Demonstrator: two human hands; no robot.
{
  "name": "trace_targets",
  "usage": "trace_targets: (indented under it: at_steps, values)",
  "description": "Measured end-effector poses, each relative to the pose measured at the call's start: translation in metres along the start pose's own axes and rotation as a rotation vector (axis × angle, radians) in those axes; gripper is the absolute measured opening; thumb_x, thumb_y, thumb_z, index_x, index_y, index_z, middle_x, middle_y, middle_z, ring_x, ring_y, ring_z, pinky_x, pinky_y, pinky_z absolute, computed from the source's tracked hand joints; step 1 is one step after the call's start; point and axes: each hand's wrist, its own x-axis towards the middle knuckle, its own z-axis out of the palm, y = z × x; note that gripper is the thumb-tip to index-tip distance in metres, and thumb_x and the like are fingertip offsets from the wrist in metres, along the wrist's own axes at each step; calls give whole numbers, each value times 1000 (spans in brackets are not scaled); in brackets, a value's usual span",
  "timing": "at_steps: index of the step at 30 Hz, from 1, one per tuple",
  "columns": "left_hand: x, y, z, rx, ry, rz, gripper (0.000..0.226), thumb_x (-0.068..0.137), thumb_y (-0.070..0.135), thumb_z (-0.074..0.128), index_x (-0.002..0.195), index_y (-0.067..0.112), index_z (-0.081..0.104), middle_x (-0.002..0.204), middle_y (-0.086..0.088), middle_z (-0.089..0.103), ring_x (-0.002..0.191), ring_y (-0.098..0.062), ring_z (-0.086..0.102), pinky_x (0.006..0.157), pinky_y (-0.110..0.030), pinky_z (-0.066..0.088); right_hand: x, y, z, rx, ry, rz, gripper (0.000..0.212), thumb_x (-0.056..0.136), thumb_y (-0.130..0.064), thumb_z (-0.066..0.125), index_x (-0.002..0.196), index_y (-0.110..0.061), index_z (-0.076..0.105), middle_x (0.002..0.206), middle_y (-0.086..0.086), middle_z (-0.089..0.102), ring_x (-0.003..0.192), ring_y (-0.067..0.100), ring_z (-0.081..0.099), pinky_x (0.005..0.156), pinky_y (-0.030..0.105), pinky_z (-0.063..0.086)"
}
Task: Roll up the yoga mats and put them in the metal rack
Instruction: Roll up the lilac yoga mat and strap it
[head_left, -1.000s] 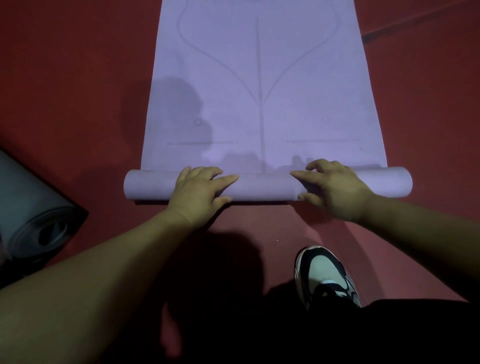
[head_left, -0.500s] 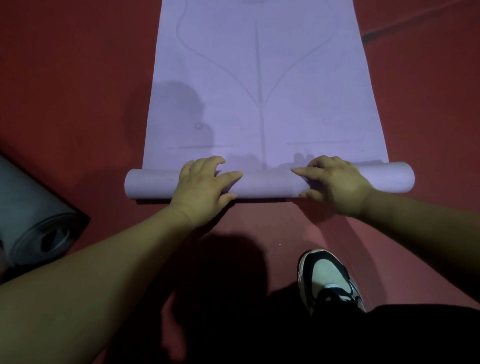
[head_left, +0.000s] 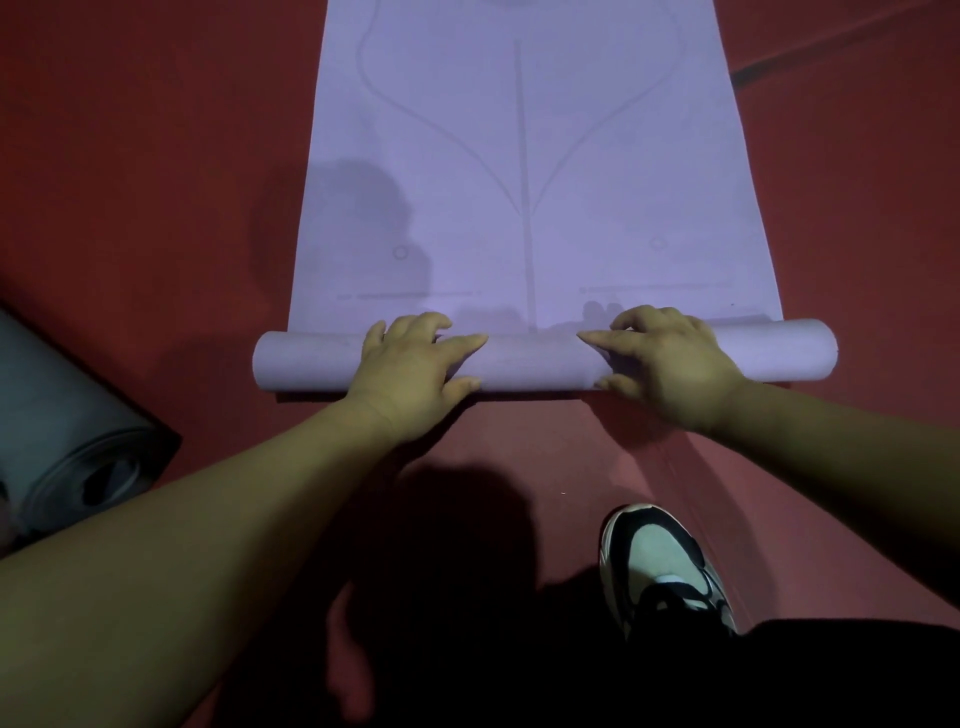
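Note:
A purple yoga mat (head_left: 519, 156) lies flat on the red floor and runs away from me. Its near end is rolled into a tube (head_left: 535, 364) lying crosswise in front of me. My left hand (head_left: 415, 369) cups the tube left of its middle, fingers over the top and thumb on the near side. My right hand (head_left: 670, 364) holds it right of the middle the same way, index finger pointing along the roll. The metal rack is out of view.
A rolled grey mat (head_left: 62, 431) lies at the left edge, its open end facing me. My black-and-white shoe (head_left: 665, 571) stands on the floor just behind the tube, at the right. Red floor (head_left: 130, 156) surrounds the mat on both sides.
The tube has rolled slightly away from me along the mat, and both hands have moved forward with it, fingers reaching further over the top.

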Motion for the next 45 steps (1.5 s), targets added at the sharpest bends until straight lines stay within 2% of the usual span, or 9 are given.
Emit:
trace_targets:
  at_steps: [4,10,13,18,23,29,33,38,45]
  values:
    - [4,6,-5,41,53,37,52,86,48,71,135,35,58,127,1,56,116,-27,51,102,-43,36,4,-2,-3,-40,-2,-14,58,86,-47,75,141,-39,58,142,7,49,126,37,42,102,48,35]
    - [9,4,-7,17,56,64,42,90,40,70,130,29,64,121,-2,62,107,-32,58,92,-44,47,10,-1,-14,-55,-59,-59,59,92,-50,64,148,-36,50,132,1,56,114,34,50,95,44,44]
    - [12,3,-6,37,70,65,43,92,40,66,134,31,62,124,-1,61,111,-30,57,95,-44,46,5,-1,-14,-49,-33,-95,58,88,-55,57,140,-29,58,125,5,64,105,38,59,90,50,51]
    - [9,2,0,93,103,28,50,92,48,63,140,36,56,133,-3,53,121,-32,46,106,-47,31,4,-7,-12,-98,62,-23,55,75,-45,85,126,-28,71,121,14,62,103,42,57,84,49,50]
    - [14,4,-9,105,52,-2,57,94,54,58,148,45,42,130,4,52,119,-27,44,101,-44,35,6,-5,-13,-110,127,-72,51,83,-39,79,130,-25,67,106,10,64,90,40,57,74,46,53]
    - [19,5,-17,101,68,17,38,93,45,62,127,30,56,119,-1,65,107,-31,56,93,-42,45,8,-3,-9,-101,151,-62,41,85,-36,75,121,-18,67,109,8,68,97,39,62,81,46,52]
    - [19,6,-13,70,76,-7,40,93,45,63,131,30,62,132,0,61,120,-30,53,101,-43,39,4,-3,-3,-176,198,-29,54,78,-44,76,127,-23,67,128,14,60,114,42,55,91,52,48]
    - [15,2,-8,147,115,-32,52,90,50,66,139,36,56,126,-3,52,115,-31,46,97,-46,37,7,-5,-3,-185,239,-38,51,79,-40,80,125,-22,67,110,9,61,93,38,55,76,46,49]
    - [20,5,-13,92,150,-47,51,91,41,67,140,30,55,124,-2,61,112,-32,52,94,-46,44,11,-3,-2,-140,277,-28,39,83,-37,73,115,-16,65,109,8,66,98,38,59,83,48,50]
